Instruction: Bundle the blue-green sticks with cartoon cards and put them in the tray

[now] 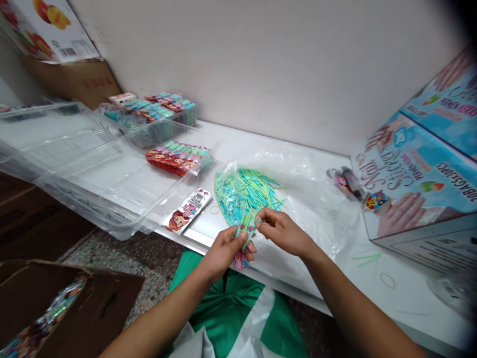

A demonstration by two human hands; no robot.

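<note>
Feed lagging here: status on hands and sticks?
Left hand shut on printed packet and sticks. Right hand pinching those sticks. Stick pile just ahead on clear bag.

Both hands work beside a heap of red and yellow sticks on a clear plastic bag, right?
Not quite. The head view shows the sticks are green and blue; the left hand and right hand do work beside them, on the clear plastic bag.

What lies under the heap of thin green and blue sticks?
A crumpled clear plastic bag spread on the white table shows around the heap of thin green and blue sticks. Whatever lies directly beneath is covered. The left hand and right hand pinch sticks at its edge.
</note>
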